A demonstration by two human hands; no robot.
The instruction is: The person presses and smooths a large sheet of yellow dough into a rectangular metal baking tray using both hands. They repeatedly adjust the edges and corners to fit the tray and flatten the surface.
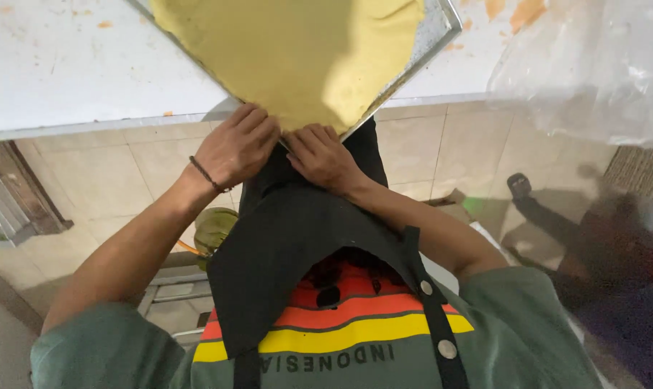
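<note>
- Head view, going left to right: we are looking straight down our own chest at both hands, which are meeting at the near corner of a metal tray point(441, 29).
- Grey cabinet edge point(2, 209) is sitting at far left on the tiled floor point(139, 166), well apart from the hands.
- White table point(88, 72) is running across the top; the tray is overhanging its edge, corner pointing at us, probably so we are able to grip it from below.
- Left hand point(236, 148), with a dark wrist band point(207, 175), is curling knuckles-up under the tray corner; fingertips are hidden, so we cannot tell how hard it is clamping.
- Yellow dough sheet point(290, 50) is covering the tray almost fully, reaching the corner where the hands are.
- Right hand point(320, 157) is pressing just beside the left, both hands together, fingers tucked at the same corner, seemingly steadying it against our black apron point(290, 245).
- Clear plastic sheet point(593, 72) is lying at right on the table, well apart.
- Shadow of a person is falling on the floor at right.
</note>
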